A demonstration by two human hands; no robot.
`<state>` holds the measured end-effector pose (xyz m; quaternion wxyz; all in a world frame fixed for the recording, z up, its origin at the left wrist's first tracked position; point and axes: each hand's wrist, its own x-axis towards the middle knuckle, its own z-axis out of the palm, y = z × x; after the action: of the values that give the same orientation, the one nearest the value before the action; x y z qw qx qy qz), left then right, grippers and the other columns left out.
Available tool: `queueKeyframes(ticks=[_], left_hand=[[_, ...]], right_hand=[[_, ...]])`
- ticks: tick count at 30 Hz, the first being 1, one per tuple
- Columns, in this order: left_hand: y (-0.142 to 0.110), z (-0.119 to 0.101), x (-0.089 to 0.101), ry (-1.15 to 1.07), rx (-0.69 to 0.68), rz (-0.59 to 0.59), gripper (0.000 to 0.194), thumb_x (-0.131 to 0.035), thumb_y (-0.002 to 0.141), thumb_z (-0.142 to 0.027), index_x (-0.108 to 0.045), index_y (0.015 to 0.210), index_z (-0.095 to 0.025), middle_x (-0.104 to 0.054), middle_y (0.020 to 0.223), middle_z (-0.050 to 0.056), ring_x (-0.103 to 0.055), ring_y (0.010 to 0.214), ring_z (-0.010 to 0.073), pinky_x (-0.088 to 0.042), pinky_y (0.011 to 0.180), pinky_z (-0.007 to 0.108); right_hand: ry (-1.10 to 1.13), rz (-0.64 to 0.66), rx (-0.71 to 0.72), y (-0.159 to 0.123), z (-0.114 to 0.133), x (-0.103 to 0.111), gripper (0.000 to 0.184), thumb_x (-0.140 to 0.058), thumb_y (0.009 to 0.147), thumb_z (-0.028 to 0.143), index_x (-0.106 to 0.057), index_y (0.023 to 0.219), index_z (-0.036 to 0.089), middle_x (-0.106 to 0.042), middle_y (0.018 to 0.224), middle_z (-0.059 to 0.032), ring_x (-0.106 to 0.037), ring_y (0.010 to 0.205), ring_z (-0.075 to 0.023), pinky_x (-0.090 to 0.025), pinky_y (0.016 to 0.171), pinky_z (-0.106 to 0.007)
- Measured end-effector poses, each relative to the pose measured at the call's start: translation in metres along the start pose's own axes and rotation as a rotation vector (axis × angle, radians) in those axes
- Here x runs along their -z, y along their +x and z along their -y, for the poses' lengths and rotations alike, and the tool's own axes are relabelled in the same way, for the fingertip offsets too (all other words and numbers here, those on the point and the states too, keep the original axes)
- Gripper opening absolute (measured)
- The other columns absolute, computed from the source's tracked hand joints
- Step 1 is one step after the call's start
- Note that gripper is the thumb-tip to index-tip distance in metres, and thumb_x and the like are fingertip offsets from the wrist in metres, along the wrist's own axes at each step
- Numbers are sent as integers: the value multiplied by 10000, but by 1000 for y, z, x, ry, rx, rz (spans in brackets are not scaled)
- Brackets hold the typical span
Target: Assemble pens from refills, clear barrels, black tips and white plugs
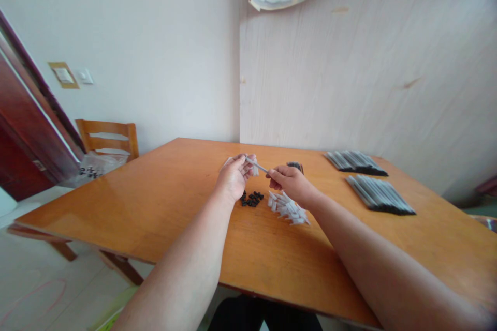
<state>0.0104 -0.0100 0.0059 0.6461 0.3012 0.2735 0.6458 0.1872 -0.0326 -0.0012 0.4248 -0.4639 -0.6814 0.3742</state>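
Note:
Both hands hover over the middle of the wooden table [155, 207]. My left hand [235, 176] is curled round one end of a thin grey stick, like a pen tube [259, 166]. My right hand [289, 182] pinches the other end of the same tube. Below the left hand lies a small heap of black bits [252, 199]. A pile of short white pieces [287, 209] lies under the right wrist. A small dark object [295, 165] sits just behind the right hand.
Two bundles of dark thin sticks lie at the right: one at the far edge [355, 162], one nearer [379, 195]. A wooden chair [108, 137] with a plastic bag [93, 168] stands off the table's left corner. Walls close behind.

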Motion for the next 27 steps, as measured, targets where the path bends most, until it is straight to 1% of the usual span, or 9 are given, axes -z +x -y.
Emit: queueKeyframes(ticks=[3, 5, 7, 10, 13, 17, 23, 25, 27], left_hand=[[0, 0, 0, -1, -13, -21, 98, -659, 785, -167, -587, 850, -184, -736, 962, 69, -679, 834, 142, -478, 645, 224], [0, 0, 0, 0, -15, -28, 104, -664, 782, -172, -585, 848, -186, -736, 965, 68, -681, 838, 143, -477, 645, 222], [1, 1, 1, 2, -14, -27, 113, -672, 775, -179, -586, 847, -186, -735, 981, 69, -680, 848, 143, -479, 655, 224], [2, 0, 2, 1, -7, -14, 120, -678, 768, -181, -596, 855, -187, -733, 1013, 68, -675, 862, 141, -480, 677, 231], [1, -1, 2, -8, 0, 5, 114, -676, 770, -179, -603, 856, -186, -731, 1031, 66, -670, 873, 138, -479, 687, 233], [1, -1, 2, -6, -4, 12, 135, -693, 759, -186, -599, 856, -190, -731, 1023, 61, -670, 880, 138, -480, 684, 233], [1, -1, 1, -3, -17, -30, 125, -688, 765, -178, -595, 847, -193, -731, 1016, 56, -677, 886, 142, -476, 672, 227], [0, -1, 0, -4, -15, -23, 110, -682, 769, -177, -600, 841, -189, -731, 1024, 60, -676, 894, 143, -475, 673, 225], [0, -2, 1, -5, -19, -8, 110, -687, 764, -178, -606, 838, -186, -731, 1028, 64, -675, 899, 143, -476, 678, 223]], right_hand=[[0, -12, 2, 0, 1, -2, 294, -554, 842, 468, -577, 822, 176, -616, 685, -29, -532, 595, -125, -423, 590, -264], [-59, -59, 27, -1, 2, -2, 273, -634, 789, 432, -564, 874, 182, -582, 667, 3, -495, 577, -116, -384, 552, -250], [-121, -98, 50, -1, 1, -2, 263, -665, 761, 401, -556, 864, 185, -543, 647, 24, -457, 565, -109, -349, 527, -244], [-123, -83, 55, 0, 0, 0, 231, -617, 800, 405, -554, 806, 183, -563, 663, 6, -479, 592, -115, -371, 551, -250], [-35, -22, 20, 0, -1, 1, 262, -572, 834, 441, -559, 794, 183, -616, 687, -23, -531, 620, -125, -413, 591, -259], [42, 32, -27, -2, 1, 1, 311, -565, 830, 492, -570, 795, 184, -634, 689, -37, -556, 616, -130, -426, 595, -263], [-123, -76, 35, 0, -1, 1, 275, -655, 763, 430, -558, 836, 184, -582, 678, 0, -496, 603, -122, -379, 557, -255], [-156, -79, 53, 1, -2, 2, 233, -633, 785, 402, -558, 810, 183, -572, 670, 2, -484, 597, -119, -372, 556, -256], [-112, -55, 59, 1, -1, 3, 207, -608, 809, 382, -554, 797, 182, -582, 678, -4, -505, 614, -120, -392, 581, -258]])
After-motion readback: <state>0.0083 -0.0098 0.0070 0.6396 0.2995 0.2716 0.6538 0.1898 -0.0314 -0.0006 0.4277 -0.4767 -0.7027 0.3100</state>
